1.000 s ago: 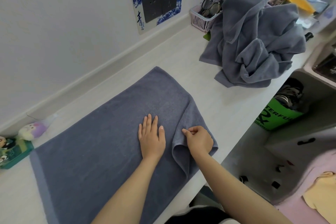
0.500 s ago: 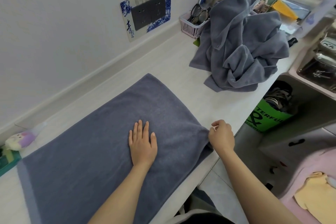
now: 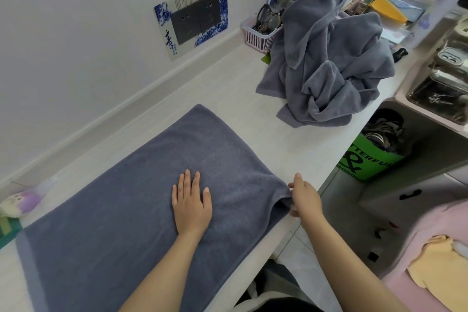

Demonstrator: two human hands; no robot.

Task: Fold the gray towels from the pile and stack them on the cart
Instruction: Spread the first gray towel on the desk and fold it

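Observation:
A gray towel [image 3: 131, 200] lies spread flat on the white counter [image 3: 266, 139]. My left hand [image 3: 191, 204] rests flat on its middle with straight fingers. My right hand [image 3: 305, 195] is at the towel's near right corner by the counter edge, its fingers pinching that corner. The pile of crumpled gray towels [image 3: 326, 63] sits farther back on the right of the counter. At the right edge stands a pink cart [image 3: 430, 109] with items in its top tray.
A pink basket of glasses [image 3: 260, 30] stands behind the pile. A wall socket plate [image 3: 195, 18] is on the wall. A small plush toy [image 3: 22, 201] lies at the left. A green bag [image 3: 367, 159] sits under the counter edge.
My right hand drew the folded-over corner of the towel out to the right, so the towel now lies flat. My left hand stayed pressed on the towel.

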